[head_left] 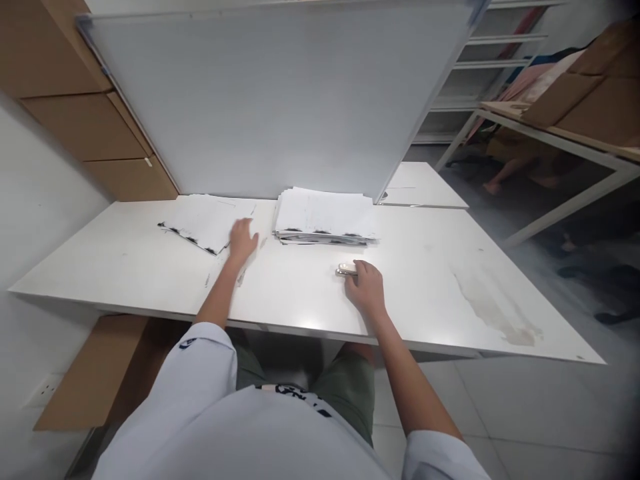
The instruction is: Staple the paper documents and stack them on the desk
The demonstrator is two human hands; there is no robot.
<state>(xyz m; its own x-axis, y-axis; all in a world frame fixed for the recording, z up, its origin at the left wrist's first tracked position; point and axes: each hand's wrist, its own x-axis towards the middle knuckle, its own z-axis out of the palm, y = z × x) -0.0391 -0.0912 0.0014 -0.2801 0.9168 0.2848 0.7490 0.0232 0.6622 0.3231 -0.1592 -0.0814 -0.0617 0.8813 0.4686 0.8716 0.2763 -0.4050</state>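
My left hand lies on the right edge of a thin pile of white sheets at the back left of the white table; its fingers look flat and slightly spread. My right hand is curled round the end of a small silver stapler lying on the table. Just behind the stapler sits a thicker stack of white paper with dark marks along its front edge.
A large whiteboard leans upright behind the table. Brown cardboard boxes stand at the left. A second small white table and a metal-framed rack with boxes are at the right. A stain marks the table's right side.
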